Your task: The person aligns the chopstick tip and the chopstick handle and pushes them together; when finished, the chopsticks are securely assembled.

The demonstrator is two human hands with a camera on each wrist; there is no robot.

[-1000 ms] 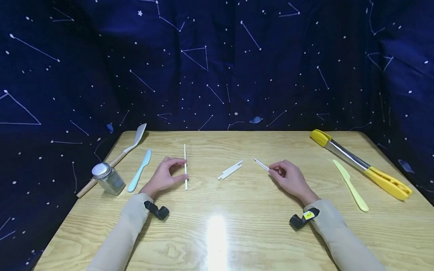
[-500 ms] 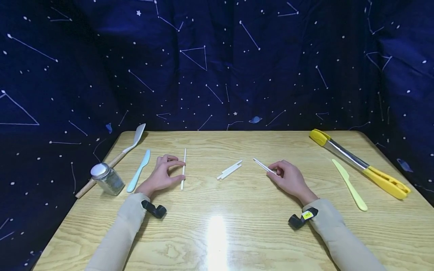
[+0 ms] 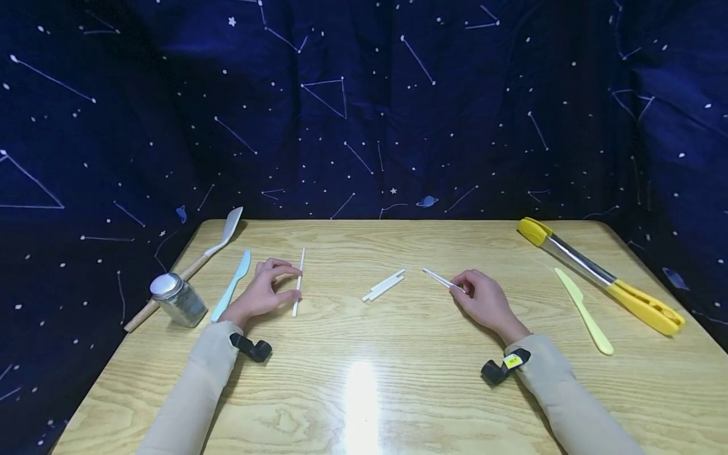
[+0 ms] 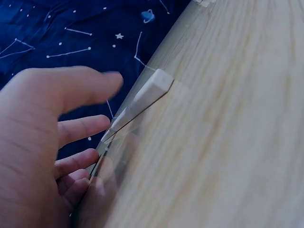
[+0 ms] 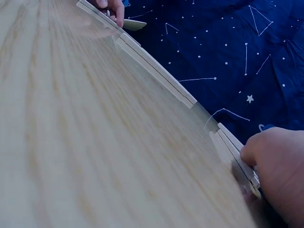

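In the head view, my left hand (image 3: 268, 292) has thumb and fingertips spread along the near side of a thin white square-ended stick (image 3: 298, 283) lying on the table. From the left wrist view, the thumb hovers apart from this stick (image 4: 156, 84), with the index fingertip right at its side. On the right, my right hand (image 3: 483, 300) pinches the near end of a pair of slim white sticks (image 3: 435, 276) between thumb and index finger; their far ends point up and left. Between the hands lies another white stick pair (image 3: 385, 287), side by side and slightly offset.
At left are a wooden-handled spatula (image 3: 193, 268), a glass jar with a metal lid (image 3: 179, 302) and a light blue knife (image 3: 232, 284). A pale yellow knife (image 3: 582, 309) and yellow tongs (image 3: 597, 275) lie at right. A starry curtain (image 3: 364, 114) hangs behind the table (image 3: 432, 392).
My left hand has moved left and its stick has slid with it, now tilting slightly. The right hand stays in place, its sticks shifting a little. The middle sticks remain where they were.
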